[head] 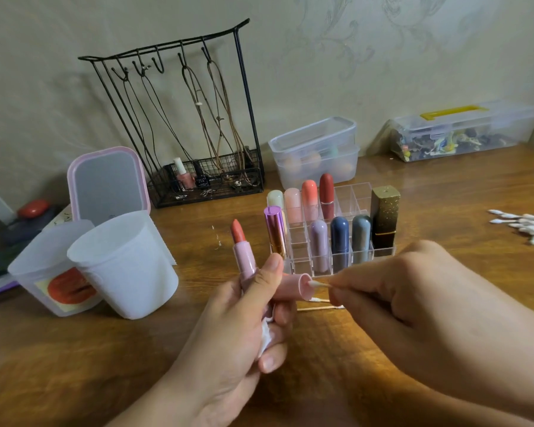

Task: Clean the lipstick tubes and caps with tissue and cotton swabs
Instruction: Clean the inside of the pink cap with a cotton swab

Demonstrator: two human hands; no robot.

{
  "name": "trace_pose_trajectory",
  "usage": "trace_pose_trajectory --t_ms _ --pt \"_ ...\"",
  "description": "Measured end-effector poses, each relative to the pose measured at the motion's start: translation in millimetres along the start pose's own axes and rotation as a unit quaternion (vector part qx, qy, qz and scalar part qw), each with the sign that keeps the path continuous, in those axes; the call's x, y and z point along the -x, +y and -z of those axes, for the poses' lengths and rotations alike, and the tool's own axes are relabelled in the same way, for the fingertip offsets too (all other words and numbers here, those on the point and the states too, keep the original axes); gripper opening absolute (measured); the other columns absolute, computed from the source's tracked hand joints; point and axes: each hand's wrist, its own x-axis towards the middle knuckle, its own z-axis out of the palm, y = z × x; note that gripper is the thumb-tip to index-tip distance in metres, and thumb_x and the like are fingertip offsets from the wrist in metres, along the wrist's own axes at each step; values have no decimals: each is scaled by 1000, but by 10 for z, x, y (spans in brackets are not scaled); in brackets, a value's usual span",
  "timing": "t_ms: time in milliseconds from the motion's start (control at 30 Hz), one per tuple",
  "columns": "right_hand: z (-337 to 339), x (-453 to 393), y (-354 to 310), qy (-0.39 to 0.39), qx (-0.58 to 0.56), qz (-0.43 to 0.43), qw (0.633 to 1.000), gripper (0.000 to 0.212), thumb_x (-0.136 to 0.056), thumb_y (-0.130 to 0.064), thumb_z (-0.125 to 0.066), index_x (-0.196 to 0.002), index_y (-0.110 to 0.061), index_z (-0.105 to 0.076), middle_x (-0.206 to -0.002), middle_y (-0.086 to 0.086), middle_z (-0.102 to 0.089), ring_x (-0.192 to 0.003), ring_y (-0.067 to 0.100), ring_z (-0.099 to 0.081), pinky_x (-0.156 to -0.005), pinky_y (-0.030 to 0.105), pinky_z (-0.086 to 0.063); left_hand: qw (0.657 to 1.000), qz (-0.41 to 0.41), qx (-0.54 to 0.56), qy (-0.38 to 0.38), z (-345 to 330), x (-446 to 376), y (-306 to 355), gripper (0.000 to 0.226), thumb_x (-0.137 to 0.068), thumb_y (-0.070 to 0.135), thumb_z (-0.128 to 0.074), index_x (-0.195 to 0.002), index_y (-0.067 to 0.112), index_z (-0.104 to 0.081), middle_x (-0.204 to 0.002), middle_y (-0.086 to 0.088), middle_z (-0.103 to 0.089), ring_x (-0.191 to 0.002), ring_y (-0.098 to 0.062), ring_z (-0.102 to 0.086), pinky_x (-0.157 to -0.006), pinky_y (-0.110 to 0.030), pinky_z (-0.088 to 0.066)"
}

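Left hand (247,322), at lower centre of the frame, we find gripping open pink lipstick (242,251), cap (292,288) and tissue (265,337), while right hand (413,300) pinches a cotton swab (318,285) at the cap's mouth.

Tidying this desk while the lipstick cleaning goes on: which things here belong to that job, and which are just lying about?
In use: open lipstick, pink cap, cotton swab, tissue, spare swabs, lipstick organizer.

Lying about: jewellery rack, mirror, storage boxes, white cups.
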Motion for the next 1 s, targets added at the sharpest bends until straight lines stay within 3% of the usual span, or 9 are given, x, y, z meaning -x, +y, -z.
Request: trace_pose_trajectory --t_ms 67,133,200,300,500,633,800,1000 --pt "12 -3 -13 18 6 -6 1000 32 -87 -28 -55 -57 -23 -46 -43 -8 -29 -41 11 -35 -40 11 -27 1000 6 -9 -12 15 0 -1 38 -82 41 -57 -70 10 -76 -52 0 -47 -38 -5 -33 -29 -14 -23" --pt "42 0 -19 42 10 -16 999 29 -87 -27 -56 -59 -22 -55 -42 -9 -30 -39 12 -35 -37 10 -28 999 -4 -25 -23 6 8 -10 36 -80 41 -58 -67 12 -76 -62 -4 -55 -40 -5 -36 -29 -15 -24" --pt "90 1 -17 67 4 -21 998 26 -88 -27 -57 -64 -19 -64 -42 -7 -36 -39 14 -38 -33 22 -35 999 -8 -25 -31 -9 8 -29 34 -78 39 -58 -64 13 -75 -65 -4 -62 -41 -5 -38 -29 -16 -24" --pt "125 1 -5 88 -54 -30 994 26 -88 -28 -56 -66 -20 -65 -46 0 -47 -40 16 -42 -36 26 -35 999 18 39 -11 -8 -36 -23 34 -82 38 -58 -65 13 -74 -58 -1 -54 -41 -5 -36 -29 -15 -23" --pt "80 -24 27 18 -54 -65 996 28 -85 -42 -45 -71 -25 -62 -56 0 -53 -48 19 -46 -42 22 -32 989 32 142 31 43 -91 19 18 -81 38 -59 -77 23 -68 -51 1 -40 -32 -3 -29 -26 -11 -21" --pt "24 -18 18 18 -72 -37 997 27 -89 -40 -49 -72 -24 -62 -52 1 -50 -45 19 -43 -41 17 -29 992 26 120 31 38 -71 27 34 -83 42 -59 -56 24 -69 -50 1 -38 -31 -4 -29 -27 -11 -22" --pt "-33 -21 11 18 -80 -9 997 28 -92 -38 -53 -73 -22 -65 -55 -4 -51 -47 12 -45 -42 16 -32 996 14 87 26 29 -61 9 39 -86 42 -56 -56 23 -72 -51 1 -39 -35 -4 -29 -28 -13 -23" --pt "-71 -17 41 15 -57 -6 998 32 -92 -37 -51 -66 -22 -57 -50 -3 -46 -50 16 -47 -41 20 -34 999 -1 39 23 23 -35 -8 34 -80 43 -60 -61 18 -72 -50 0 -40 -37 -7 -29 -30 -15 -21"
